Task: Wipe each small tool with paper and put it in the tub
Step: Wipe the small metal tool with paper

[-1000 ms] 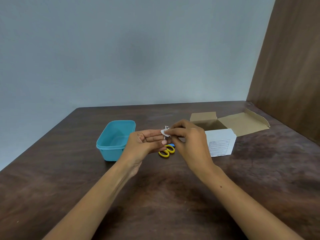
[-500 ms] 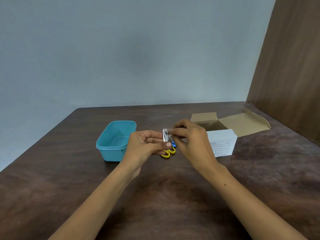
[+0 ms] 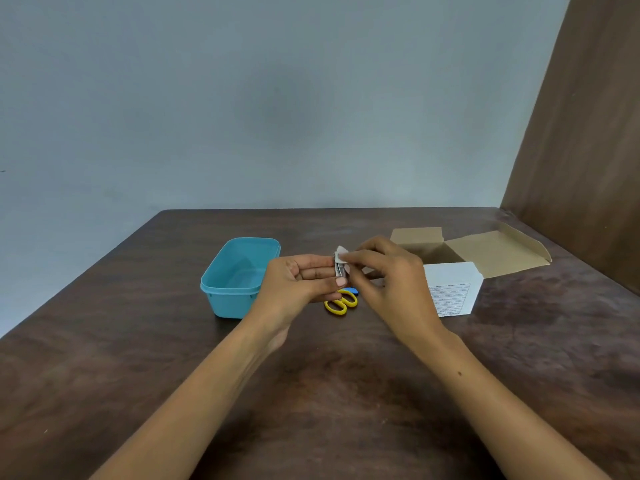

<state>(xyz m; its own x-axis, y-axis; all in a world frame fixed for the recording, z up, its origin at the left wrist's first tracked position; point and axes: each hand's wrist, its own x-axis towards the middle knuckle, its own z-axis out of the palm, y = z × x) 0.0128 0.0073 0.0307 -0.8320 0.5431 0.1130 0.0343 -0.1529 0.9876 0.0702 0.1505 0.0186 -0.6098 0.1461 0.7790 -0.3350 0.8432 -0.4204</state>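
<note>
Metal glinted between the two hands: a small nail clipper [image 3: 338, 267] stood roughly upright, pinched between the thumb and fingers of the left hand [image 3: 300, 285], which was closed on it above the table. The right hand [image 3: 391, 276] met it from the other side, its fingertips pressed together on a scrap of white paper [image 3: 342, 253] laid against the clipper's upper end. How much of the clipper the paper covered was hard to tell, since the fingers hid most of it. Just below the hands, yellow-handled scissors [image 3: 341, 302] lay flat on the dark wooden table [image 3: 346, 393], with something blue beside the handles. To the left of the left hand sat the turquoise tub [image 3: 221, 296], open-topped, nothing visible inside. To the right of the right hand stood an open cardboard box [image 3: 453, 292], white-fronted with a printed label, its brown flaps spread.
</note>
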